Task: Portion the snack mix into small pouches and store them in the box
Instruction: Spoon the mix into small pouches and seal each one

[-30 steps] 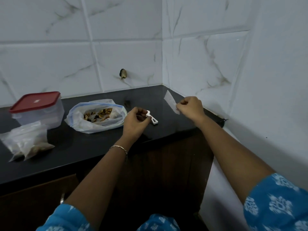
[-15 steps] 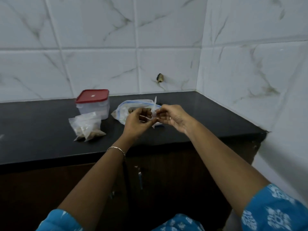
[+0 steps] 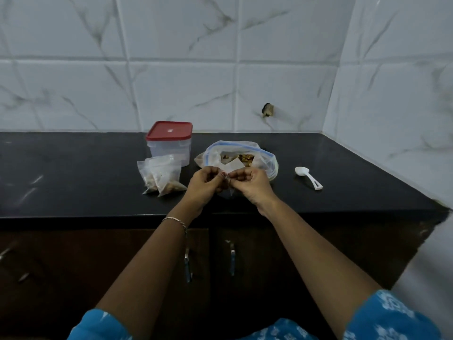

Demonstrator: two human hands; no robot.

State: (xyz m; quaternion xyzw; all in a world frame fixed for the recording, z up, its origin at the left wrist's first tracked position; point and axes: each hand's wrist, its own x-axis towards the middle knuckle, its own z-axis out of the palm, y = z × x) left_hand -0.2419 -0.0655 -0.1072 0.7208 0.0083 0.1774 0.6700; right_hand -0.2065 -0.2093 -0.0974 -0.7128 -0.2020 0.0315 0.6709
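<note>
- A second ago the hands were apart, with the left hand [image 3: 204, 184] at the white measuring spoon [image 3: 308, 177] and the right hand [image 3: 250, 185] holding the small pouch [image 3: 234, 166] off by the corner. Now both are meeting in the middle and pinching that pouch between thumbs and fingertips.
- The spoon is now lying by itself on the counter, well to the right of the hands, bowl pointing toward the wall.
- The pouch is looking clear, thin and flat. One pale corner is poking up above the knuckles and a bit is hanging below them. Can't tell if anything's inside yet.
- It's hovering just in front of the big zip bag of snack mix [image 3: 267, 160], which is sitting open with brownish bits showing.
- Left of that, two filled pouches [image 3: 161, 177] are leaning together right in front of the clear box [image 3: 169, 146], which is wearing its red lid [image 3: 169, 130].
- Everything is sitting on a glossy black countertop [image 3: 73, 173] tucked into a corner of white marble-look tiled wall [image 3: 183, 82].
- Dark wooden cabinet doors with metal handles [image 3: 187, 266] are showing underneath.
</note>
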